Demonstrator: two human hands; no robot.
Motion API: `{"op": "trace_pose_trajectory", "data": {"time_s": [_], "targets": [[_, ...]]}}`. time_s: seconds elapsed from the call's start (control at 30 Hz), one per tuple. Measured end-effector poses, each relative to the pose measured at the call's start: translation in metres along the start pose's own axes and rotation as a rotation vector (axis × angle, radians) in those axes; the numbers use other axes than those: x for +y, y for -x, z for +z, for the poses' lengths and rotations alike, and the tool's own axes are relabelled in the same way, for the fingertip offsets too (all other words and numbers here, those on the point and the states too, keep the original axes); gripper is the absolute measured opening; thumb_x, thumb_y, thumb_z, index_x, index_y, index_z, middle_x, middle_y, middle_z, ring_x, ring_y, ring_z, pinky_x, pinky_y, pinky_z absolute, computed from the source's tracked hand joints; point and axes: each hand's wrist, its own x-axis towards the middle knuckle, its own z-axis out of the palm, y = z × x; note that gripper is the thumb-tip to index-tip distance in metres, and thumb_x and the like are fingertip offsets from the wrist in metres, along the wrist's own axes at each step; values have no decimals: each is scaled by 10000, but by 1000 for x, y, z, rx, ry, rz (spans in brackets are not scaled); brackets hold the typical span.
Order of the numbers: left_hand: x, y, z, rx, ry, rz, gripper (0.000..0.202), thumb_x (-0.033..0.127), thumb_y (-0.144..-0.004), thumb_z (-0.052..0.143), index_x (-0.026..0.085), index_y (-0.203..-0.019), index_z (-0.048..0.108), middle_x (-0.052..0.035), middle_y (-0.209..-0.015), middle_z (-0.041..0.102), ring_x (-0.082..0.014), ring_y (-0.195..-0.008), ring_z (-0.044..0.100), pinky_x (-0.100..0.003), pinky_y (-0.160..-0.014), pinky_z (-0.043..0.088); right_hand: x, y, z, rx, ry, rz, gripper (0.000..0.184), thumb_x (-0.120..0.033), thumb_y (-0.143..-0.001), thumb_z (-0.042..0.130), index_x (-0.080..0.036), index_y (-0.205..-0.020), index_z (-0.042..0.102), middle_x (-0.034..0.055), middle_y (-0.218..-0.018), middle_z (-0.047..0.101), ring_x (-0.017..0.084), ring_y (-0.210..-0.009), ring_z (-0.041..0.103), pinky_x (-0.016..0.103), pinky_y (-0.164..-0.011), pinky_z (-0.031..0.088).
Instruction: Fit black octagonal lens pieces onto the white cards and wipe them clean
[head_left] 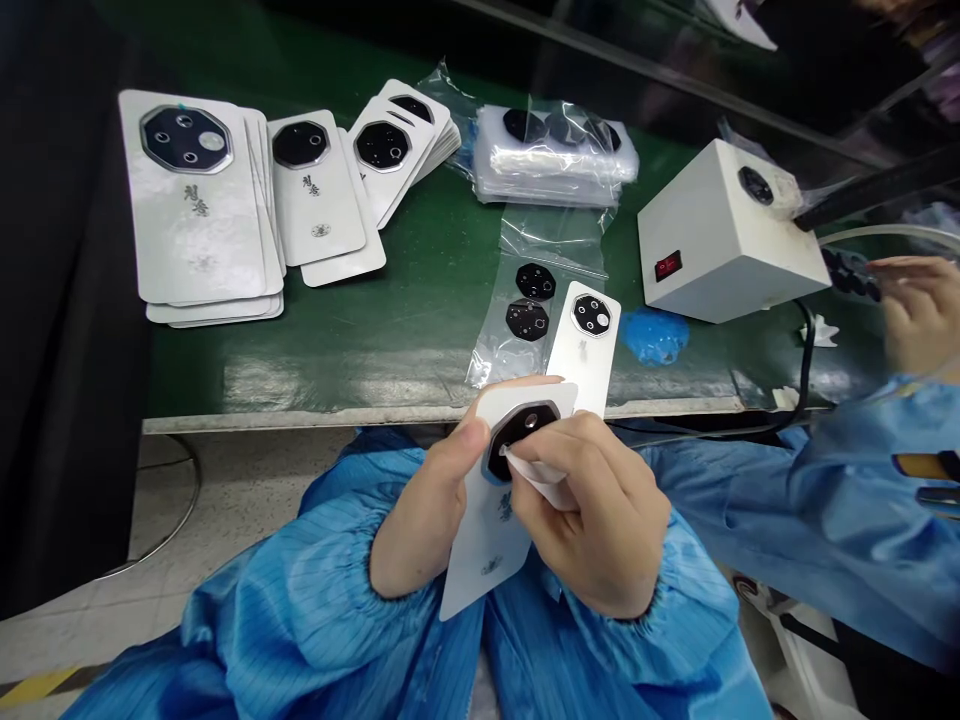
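Note:
My left hand point(429, 503) grips the lower left side of a white phone-back-shaped card point(491, 545), which carries a black octagonal camera lens plate point(517, 437) with a silver rim. My right hand point(592, 515) pinches a folded white wipe point(538, 478), and the wipe's tip presses on the black plate. My fingers hide part of the plate. Just beyond my hands, a similar white card point(585, 350) lies on clear plastic, its far end showing a black lens plate. Two loose black lens plates point(530, 300) lie on that plastic beside it.
Several stacks of white cards point(196, 200) sit on the green workbench point(315, 370) at the left, and a plastic-wrapped stack point(555, 155) lies at the back. A white box with a red switch point(724, 230), blue putty point(654, 335) and a co-worker's hand point(921, 315) are at the right.

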Motion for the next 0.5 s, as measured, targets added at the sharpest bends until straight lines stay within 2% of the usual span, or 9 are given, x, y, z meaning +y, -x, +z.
{"op": "trace_pose_trajectory", "data": {"time_s": [0.27,0.4,0.5], "targets": [[1,3,2,41,-102,39,320,383,-874,467,228,-1119,604,24,-1020,677,-123,-988,590,-185,-909,433,-2,-1,0,-31,62,38,120,-57,-773,543,-168,-818,541,-17,-698,533,89,-611,474,233,-526,370],[0,4,-1,-4,-183,57,340,397,-889,456,242,-1173,562,25,-1057,653,-130,-1040,566,-194,-936,411,-2,-3,0,-71,59,58,100,-65,-759,555,-162,-774,532,-28,-663,503,75,-575,441,233,-510,336],[-1,3,-2,-26,-157,80,339,378,-902,429,233,-1181,556,16,-1060,651,-131,-1045,569,-187,-926,409,-2,-4,0,-80,66,55,94,-69,-754,553,-160,-759,531,-37,-639,481,67,-545,406,237,-497,315]]}}
